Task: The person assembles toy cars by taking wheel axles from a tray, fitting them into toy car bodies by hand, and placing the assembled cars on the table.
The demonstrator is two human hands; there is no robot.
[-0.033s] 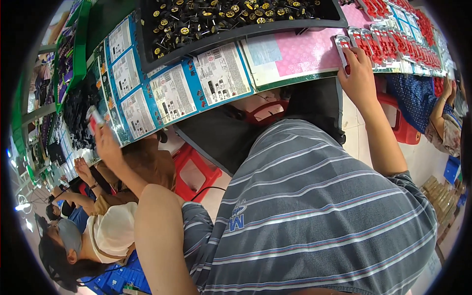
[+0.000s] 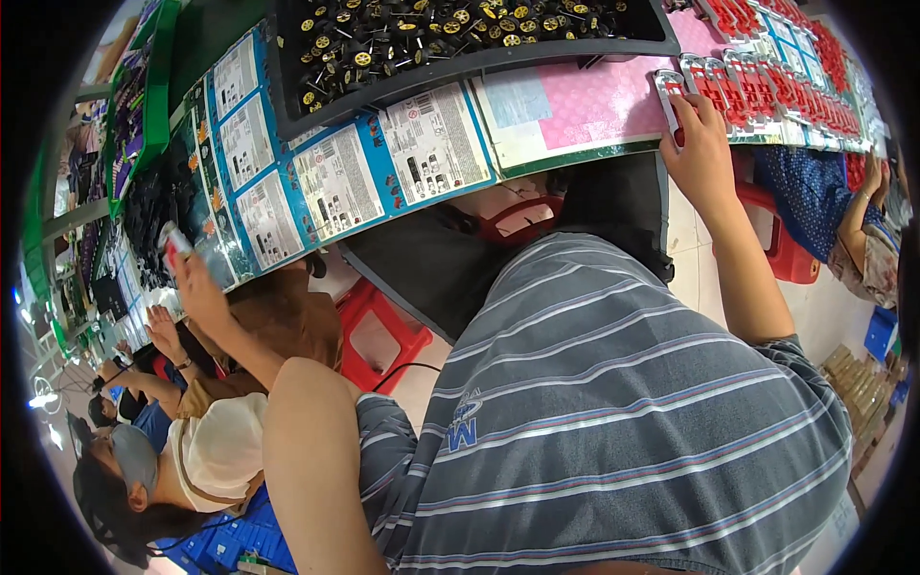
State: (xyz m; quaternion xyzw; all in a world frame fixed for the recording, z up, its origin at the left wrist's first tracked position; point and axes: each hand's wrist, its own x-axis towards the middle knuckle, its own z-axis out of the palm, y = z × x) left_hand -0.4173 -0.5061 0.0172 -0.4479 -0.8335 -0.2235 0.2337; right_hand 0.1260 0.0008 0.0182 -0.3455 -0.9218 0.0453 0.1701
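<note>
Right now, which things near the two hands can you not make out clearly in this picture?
- Head view: the small item in the left hand is blurred; only a red and pale tip shows.
- The right hand covers part of the red packaged piece it touches.
- Parts in the black tray are too small to identify.
- The striped shirt hides everything below the table edge.

- The table point(image 2: 575, 158) runs across the top, curving down to the left.
- A tray point(image 2: 460, 62) of small wheels point(image 2: 383, 38) sits at the far middle of it.
- Printed cards point(image 2: 335, 182) lie in a row along the near edge, before and left of the tray.
- A mat point(image 2: 585, 101) lies right of the cards.
- Packs point(image 2: 767, 86) lie in a row right of the mat.
- The right hand point(image 2: 700, 144) rests at the table edge, on the nearest pack.
- The left hand point(image 2: 196, 283) is far left, at the table edge.
- A stool point(image 2: 379, 331) stands under the table.
- Another person point(image 2: 182, 460) sits at lower left.
</note>
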